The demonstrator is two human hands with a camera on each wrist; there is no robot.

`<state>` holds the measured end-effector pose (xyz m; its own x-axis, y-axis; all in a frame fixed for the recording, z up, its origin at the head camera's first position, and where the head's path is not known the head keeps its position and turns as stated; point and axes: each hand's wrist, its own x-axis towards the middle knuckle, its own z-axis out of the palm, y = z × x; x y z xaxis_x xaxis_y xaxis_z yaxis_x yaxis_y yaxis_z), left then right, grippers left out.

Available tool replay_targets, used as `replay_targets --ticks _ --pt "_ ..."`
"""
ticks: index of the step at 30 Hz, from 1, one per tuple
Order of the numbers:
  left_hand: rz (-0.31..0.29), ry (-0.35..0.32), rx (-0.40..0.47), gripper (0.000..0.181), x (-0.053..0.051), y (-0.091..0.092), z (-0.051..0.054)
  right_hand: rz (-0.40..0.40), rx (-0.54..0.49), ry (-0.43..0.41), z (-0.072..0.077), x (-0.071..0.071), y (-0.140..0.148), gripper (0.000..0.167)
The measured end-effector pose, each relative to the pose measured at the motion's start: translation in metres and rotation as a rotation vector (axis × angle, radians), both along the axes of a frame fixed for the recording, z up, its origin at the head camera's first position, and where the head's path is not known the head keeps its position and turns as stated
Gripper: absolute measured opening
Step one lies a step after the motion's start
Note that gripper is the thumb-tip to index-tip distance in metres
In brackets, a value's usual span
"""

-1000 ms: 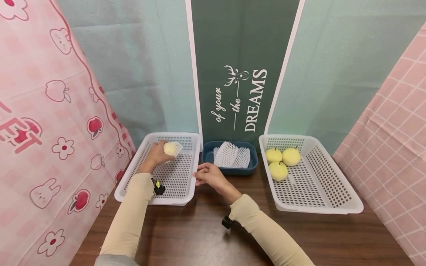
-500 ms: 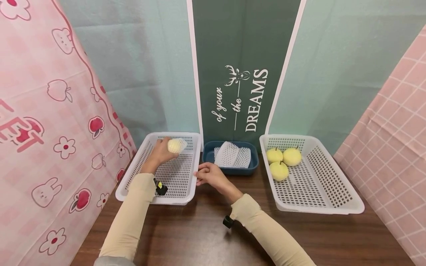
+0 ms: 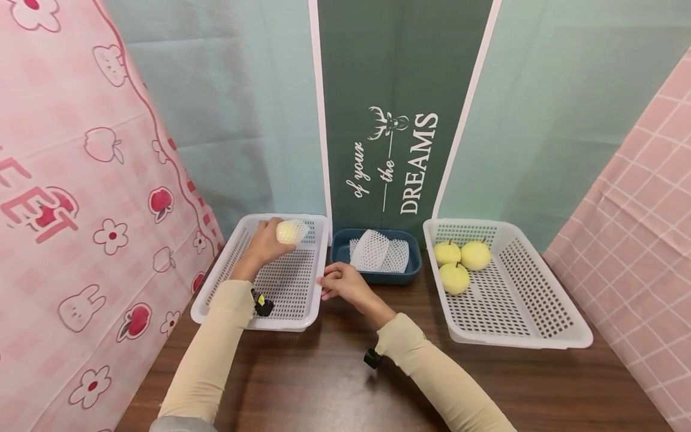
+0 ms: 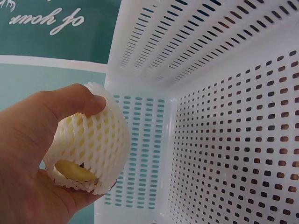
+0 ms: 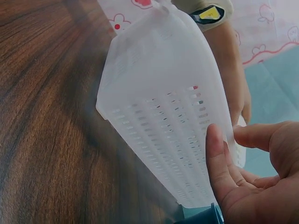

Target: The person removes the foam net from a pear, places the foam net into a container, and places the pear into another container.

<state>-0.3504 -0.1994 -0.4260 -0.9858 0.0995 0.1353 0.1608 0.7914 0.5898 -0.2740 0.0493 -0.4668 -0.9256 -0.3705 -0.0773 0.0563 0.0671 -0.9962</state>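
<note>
My left hand (image 3: 268, 241) grips a round yellow pear (image 4: 77, 171) covered by a white foam net sleeve (image 4: 96, 140). It holds this pear over the far part of the left white basket (image 3: 286, 300). Through a gap in the net, yellow skin and a dark stem spot show in the left wrist view. At that basket's right side, my right hand (image 3: 345, 285) pinches the rim (image 5: 223, 93) between thumb and fingers. Between the two baskets stands a blue tray (image 3: 337, 246) with white foam nets (image 3: 370, 251) lying in it.
On the right stands another white basket (image 3: 518, 288), with three bare yellow pears (image 3: 454, 278) in its left part. Everything stands on a dark wooden table (image 3: 324, 384). A pink curtain (image 3: 108, 198) borders the left side, and a green cloth (image 3: 399, 72) hangs behind.
My left hand has shifted slightly right and away from me with the netted pear. The right hand stays at the basket's rim. The head view has turned slightly.
</note>
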Motion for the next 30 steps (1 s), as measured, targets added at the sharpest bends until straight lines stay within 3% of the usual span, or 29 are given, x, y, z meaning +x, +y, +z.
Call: replay_targets --ticks 15,30 --pt "-0.005 0.018 0.013 0.088 0.004 0.016 0.014 -0.054 0.035 0.036 0.009 -0.004 0.004 0.034" --pt "-0.035 0.061 0.049 0.083 0.009 0.037 0.024 -0.084 -0.020 0.045 0.020 -0.013 0.011 0.035"
